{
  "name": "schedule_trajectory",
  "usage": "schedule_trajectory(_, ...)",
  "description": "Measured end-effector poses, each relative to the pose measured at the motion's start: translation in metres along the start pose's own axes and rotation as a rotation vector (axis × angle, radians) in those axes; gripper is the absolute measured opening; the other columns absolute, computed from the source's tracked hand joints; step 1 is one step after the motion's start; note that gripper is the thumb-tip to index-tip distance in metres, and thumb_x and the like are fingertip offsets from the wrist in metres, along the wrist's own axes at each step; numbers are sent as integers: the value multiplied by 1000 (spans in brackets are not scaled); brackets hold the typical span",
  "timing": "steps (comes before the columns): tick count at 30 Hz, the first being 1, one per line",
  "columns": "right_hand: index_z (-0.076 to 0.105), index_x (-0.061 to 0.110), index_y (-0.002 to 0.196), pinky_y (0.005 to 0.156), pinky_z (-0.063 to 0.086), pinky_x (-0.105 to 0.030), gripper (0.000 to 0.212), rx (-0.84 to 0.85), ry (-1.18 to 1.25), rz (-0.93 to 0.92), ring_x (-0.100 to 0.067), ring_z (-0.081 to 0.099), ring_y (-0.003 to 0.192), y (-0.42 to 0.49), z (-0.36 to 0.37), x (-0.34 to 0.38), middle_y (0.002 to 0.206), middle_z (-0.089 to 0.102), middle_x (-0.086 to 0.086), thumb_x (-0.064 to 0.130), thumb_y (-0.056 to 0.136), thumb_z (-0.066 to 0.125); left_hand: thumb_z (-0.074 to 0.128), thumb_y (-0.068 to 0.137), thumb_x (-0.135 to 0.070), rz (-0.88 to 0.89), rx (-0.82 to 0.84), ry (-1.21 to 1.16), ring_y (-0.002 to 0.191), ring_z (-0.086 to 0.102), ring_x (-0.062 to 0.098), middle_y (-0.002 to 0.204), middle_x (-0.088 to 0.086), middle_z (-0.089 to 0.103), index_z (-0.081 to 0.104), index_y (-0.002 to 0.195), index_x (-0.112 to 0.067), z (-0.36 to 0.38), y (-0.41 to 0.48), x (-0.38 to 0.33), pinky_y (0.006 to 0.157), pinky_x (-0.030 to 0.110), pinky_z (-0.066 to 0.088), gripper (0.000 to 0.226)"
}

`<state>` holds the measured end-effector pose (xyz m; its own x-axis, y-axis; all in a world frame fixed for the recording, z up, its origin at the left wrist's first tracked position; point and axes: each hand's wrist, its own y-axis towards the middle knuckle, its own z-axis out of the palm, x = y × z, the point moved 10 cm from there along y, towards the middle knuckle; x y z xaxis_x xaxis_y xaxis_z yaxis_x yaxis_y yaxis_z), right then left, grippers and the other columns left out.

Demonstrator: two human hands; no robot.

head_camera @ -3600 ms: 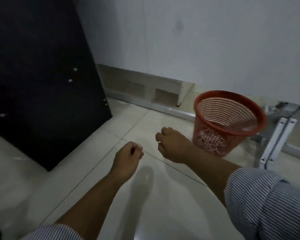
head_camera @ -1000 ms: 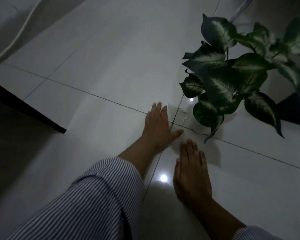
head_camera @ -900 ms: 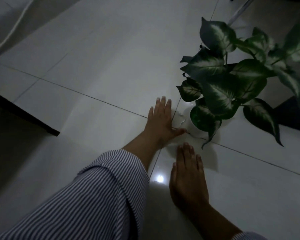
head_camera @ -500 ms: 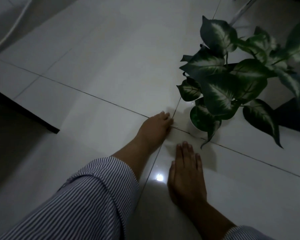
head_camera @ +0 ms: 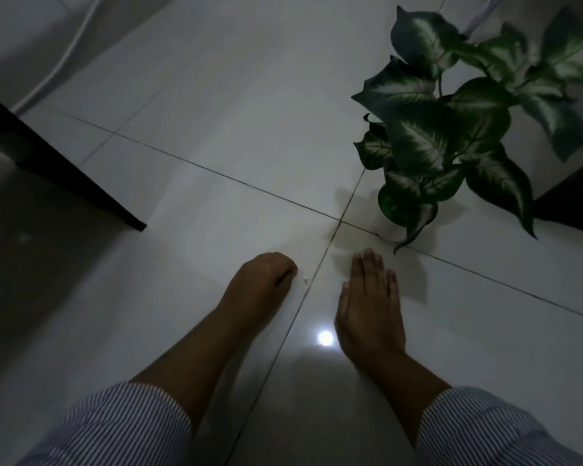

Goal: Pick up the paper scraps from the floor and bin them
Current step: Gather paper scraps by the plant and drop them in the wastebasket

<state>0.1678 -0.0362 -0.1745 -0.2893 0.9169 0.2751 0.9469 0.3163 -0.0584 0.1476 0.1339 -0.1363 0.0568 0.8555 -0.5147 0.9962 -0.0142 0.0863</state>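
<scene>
Crouching low over the glossy tiled floor [head_camera: 243,136], I have my left hand [head_camera: 260,287] curled into a loose fist, and a sliver of white at its fingertips looks like a paper scrap [head_camera: 305,281], though the light is too dim for me to be sure how much is bunched inside. My right hand [head_camera: 371,307] lies flat and open on the tile, palm down, empty, just across the grout line from the left. No bin is in sight here, so the carrying and dropping are not yet done, and I see no other scraps lying loose. Smooth ceramic mirrors a small bright lamp spot [head_camera: 325,338] between my wrists. Near my right fingertips droops a potted plant [head_camera: 451,129], its broad pointed leaves dark green with pale centres. Dark furniture [head_camera: 58,176] edges the left side.
</scene>
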Motion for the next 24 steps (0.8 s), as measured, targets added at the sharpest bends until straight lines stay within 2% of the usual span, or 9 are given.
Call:
schedule_trajectory(2, 14, 9, 153, 122, 8, -43, 56, -5, 9, -6, -21, 5, 150, 0, -1, 0, 162, 12, -11, 31, 102, 16, 49, 88, -26, -62, -36, -27, 88, 65, 21, 95, 3, 71, 69, 99, -12, -8, -18, 4, 78, 23, 46, 27)
schedule_trajectory(4, 16, 9, 153, 122, 8, -43, 56, -2, 29, -13, -21, 6, 150, 1, -1, -1, 162, 13, -12, 32, 101, 16, 59, 88, -24, -127, -68, -81, 97, 64, 17, 108, 1, 69, 63, 114, -15, -15, -34, 8, 84, 27, 50, 28)
schedule_trajectory(6, 17, 8, 152, 122, 7, -41, 57, -5, 62, -17, -20, 6, 150, 1, -2, -2, 162, 14, -11, 33, 101, 16, 68, 85, -27, -173, -73, -134, 107, 59, 12, 121, -1, 62, 54, 127, -16, -21, -50, 12, 91, 27, 50, 45)
schedule_trajectory(8, 18, 9, 152, 122, 3, -38, 59, -1, 115, -24, -18, 6, 150, -1, -4, -3, 162, 13, -9, 36, 100, 17, 73, 81, -33, -208, -101, -74, 117, 51, 14, 130, 2, 55, 47, 135, -14, -24, -62, 19, 97, 25, 43, 63)
schedule_trajectory(11, 19, 12, 152, 122, -1, -33, 61, 21, 221, -40, -14, 5, 149, -3, -3, -6, 162, 13, -6, 39, 98, 24, 69, 79, -49, -387, -121, 51, 125, 44, 23, 138, 7, 48, 39, 142, -11, -20, -73, 32, 102, 33, 39, 80)
schedule_trajectory(13, 19, 14, 153, 120, -4, -28, 61, 40, 313, -45, -12, 3, 149, -4, -4, -9, 163, 11, -4, 40, 98, 30, 62, 81, -58, -423, -88, 115, 127, 42, 24, 141, 7, 46, 35, 146, -13, -10, -70, 27, 104, 38, 40, 84)
schedule_trajectory(17, 15, 18, 154, 119, -2, -27, 65, 117, 471, -26, -13, 1, 149, -9, -6, -17, 163, 8, -2, 37, 98, 43, 59, 82, -59, -379, -83, 137, 122, 43, 22, 135, 5, 51, 41, 143, -19, -2, -48, 9, 96, 36, 45, 76)
schedule_trajectory(21, 26, 23, 151, 117, 19, -34, 64, 40, 326, 49, -22, 15, 146, -21, -16, -22, 160, 19, -4, 41, 94, 50, 64, 82, -53, -397, -83, 147, 113, 45, 23, 122, 4, 55, 54, 133, -22, 0, -35, 0, 84, 35, 50, 61)
schedule_trajectory(24, 34, 21, 148, 111, 29, -36, 56, 25, 255, 63, -27, 21, 140, -19, -23, -13, 158, 24, -9, 33, 95, 48, 65, 87, -40, -392, -138, 98, 104, 51, 22, 111, 5, 60, 67, 118, -16, -1, -32, -5, 78, 34, 51, 39)
